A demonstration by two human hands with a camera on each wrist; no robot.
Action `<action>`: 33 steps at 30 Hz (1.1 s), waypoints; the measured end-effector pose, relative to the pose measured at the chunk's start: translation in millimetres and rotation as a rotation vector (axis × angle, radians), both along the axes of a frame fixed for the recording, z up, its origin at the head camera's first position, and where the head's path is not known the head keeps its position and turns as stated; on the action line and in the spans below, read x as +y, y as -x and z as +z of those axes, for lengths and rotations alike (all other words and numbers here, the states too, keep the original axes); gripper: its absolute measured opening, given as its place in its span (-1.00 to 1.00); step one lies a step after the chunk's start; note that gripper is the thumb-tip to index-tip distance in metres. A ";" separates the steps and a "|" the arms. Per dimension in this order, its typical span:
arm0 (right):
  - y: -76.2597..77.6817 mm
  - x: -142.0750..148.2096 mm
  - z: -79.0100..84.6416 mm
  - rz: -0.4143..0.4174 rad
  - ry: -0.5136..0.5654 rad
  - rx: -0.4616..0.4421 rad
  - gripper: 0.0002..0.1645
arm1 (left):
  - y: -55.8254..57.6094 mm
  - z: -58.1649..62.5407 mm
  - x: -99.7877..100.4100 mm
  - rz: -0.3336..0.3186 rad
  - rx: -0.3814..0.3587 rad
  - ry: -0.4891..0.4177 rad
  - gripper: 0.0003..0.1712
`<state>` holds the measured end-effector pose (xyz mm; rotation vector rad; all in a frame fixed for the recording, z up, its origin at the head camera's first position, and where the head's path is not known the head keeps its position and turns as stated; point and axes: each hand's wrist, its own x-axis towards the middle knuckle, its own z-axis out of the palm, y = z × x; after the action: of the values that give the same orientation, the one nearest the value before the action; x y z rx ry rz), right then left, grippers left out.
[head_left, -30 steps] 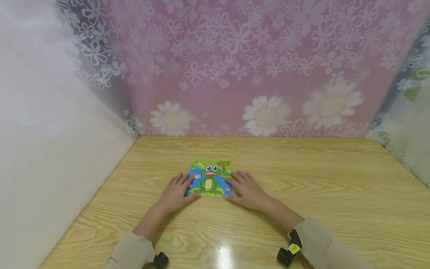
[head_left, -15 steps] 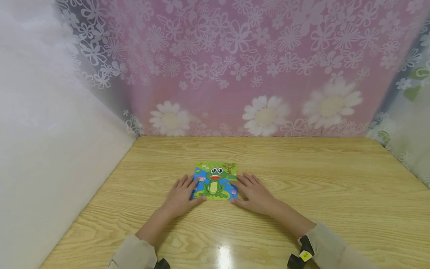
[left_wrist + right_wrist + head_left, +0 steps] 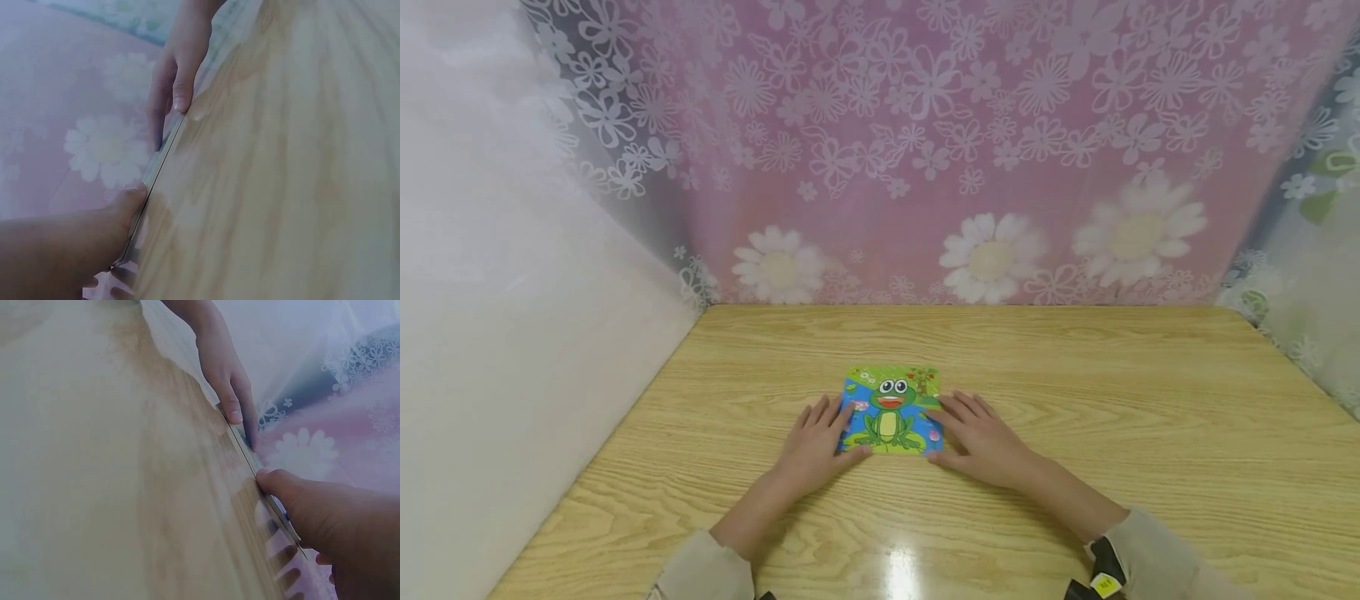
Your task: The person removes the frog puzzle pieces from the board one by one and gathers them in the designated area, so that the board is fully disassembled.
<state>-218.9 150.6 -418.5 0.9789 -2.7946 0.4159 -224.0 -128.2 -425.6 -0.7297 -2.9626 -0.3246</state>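
Note:
A thin square board with a green cartoon frog picture [image 3: 888, 423] lies on the wooden table, picture side up. In the head view my left hand [image 3: 811, 450] rests along its left side, thumb at the near left corner. On the opposite side my right hand [image 3: 985, 442] touches the right edge, index fingertip over the picture and thumb at the near right corner. Fingers of both hands lie extended, not wrapped round the board. Both wrist views show the board edge-on as a thin layered strip [image 3: 164, 156], [image 3: 245, 450], thumbs against its near edge.
The wood-grain table [image 3: 1150, 400] spreads around the board, with a light glare spot near the front. A pink flowered curtain [image 3: 880, 167] hangs behind the far edge. A whitish sheet [image 3: 512, 333] borders the left side and a flowered one the right.
The frog board has slid right and slightly toward me, with both hands moving along at its sides. Their touch on it looks the same.

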 end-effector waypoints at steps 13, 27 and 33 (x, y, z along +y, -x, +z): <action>-9.2 16.9 -2.7 -0.004 0.008 0.008 -0.20 | -8.9 -1.9 15.5 -0.016 0.031 0.018 -0.07; -16.7 29.8 -3.9 -0.007 0.020 0.040 -0.20 | -15.6 -3.1 26.6 -0.024 0.028 0.008 -0.06; -13.0 24.1 5.7 -0.006 0.042 0.065 -0.29 | -6.1 -3.8 21.0 -0.038 0.010 -0.008 -0.05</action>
<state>-205.8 174.7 -412.8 0.9575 -2.7190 0.4329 -217.9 -107.2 -429.4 -0.7849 -2.9396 -0.3342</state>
